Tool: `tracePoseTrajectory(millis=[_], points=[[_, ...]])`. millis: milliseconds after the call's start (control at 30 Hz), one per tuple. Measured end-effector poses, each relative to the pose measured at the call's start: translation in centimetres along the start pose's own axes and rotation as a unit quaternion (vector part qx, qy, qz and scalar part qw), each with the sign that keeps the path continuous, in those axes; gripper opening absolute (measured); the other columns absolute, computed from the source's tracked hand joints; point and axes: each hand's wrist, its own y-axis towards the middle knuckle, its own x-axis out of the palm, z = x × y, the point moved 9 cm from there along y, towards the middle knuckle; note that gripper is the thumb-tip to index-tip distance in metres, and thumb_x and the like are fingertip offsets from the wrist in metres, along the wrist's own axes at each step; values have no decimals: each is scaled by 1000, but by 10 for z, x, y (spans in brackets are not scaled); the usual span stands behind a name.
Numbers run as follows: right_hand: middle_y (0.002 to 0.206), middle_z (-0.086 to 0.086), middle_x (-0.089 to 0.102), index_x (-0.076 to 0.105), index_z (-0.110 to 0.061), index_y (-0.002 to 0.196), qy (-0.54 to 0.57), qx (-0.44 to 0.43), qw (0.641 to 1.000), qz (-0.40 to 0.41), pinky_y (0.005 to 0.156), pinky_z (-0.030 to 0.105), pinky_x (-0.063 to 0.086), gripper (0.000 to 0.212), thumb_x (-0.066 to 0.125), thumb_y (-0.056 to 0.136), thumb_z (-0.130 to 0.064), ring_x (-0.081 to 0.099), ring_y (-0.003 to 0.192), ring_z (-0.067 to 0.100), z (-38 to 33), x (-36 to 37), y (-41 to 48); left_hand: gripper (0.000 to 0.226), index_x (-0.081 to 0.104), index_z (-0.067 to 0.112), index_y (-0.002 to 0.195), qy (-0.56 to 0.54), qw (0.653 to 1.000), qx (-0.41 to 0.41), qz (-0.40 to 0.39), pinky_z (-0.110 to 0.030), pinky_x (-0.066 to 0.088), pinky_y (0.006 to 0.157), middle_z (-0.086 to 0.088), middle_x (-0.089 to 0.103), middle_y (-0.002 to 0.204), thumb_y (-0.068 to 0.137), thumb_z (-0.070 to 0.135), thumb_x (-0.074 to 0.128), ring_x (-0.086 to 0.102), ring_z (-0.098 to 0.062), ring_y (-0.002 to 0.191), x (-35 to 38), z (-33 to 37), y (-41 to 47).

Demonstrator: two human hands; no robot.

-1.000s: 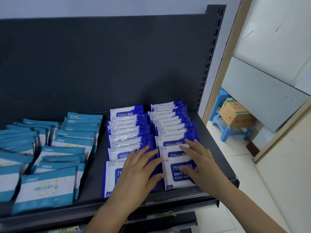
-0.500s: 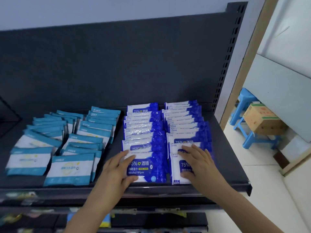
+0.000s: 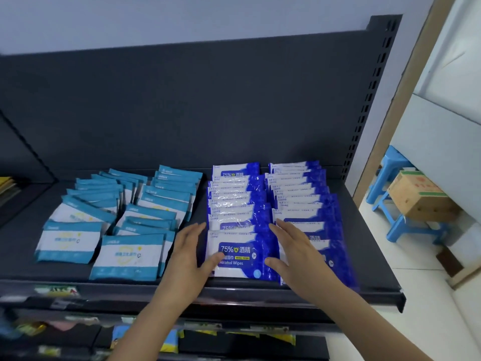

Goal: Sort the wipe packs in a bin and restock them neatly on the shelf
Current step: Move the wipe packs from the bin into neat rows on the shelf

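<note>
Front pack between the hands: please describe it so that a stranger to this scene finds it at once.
On the dark shelf, dark-blue packs lie in two rows right of the light-blue packs. Take the left row and its nearest pack, between the left hand and right hand. Only it shows its whole label, "75%" and "Alcohol Wipes".

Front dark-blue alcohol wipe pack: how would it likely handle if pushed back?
The front alcohol wipe pack probably flexes: its wrapper looks like thin film. Glossy sheen suggests it slides easily. Lying flat, it should not tip.
</note>
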Motion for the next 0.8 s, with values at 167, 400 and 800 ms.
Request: tracePoseTrajectory(millis=[167, 400, 800], points=[[158, -10, 1, 7, -25, 151, -37, 15, 999, 0, 118, 28, 8, 70, 47, 96, -40, 1, 145, 12, -21, 10, 15, 53, 44, 26, 139, 37, 999, 34, -4, -14, 36, 94, 7, 50, 136, 89, 33, 62, 44, 3, 113, -13, -5, 10], [156, -14, 4, 12, -27, 149, -17, -23, 999, 18, 113, 19, 14, 65, 48, 96, -36, 7, 143, 7, -87, 31, 44, 39, 59, 27, 127, 118, 990, 72, 39, -28, 52, 85, 9, 57, 129, 89, 33, 62, 56, -12, 112, -72, -29, 22], [157, -12, -3, 11, -22, 151, -32, -147, 986, -77, 118, 25, 6, 67, 47, 97, -36, -5, 145, 9, -224, 127, 104, 55, 69, 11, 110, 329, 943, 8, 56, -42, 58, 63, -8, 67, 110, 59, 10, 89, 64, -34, 96, -202, -162, 19]])
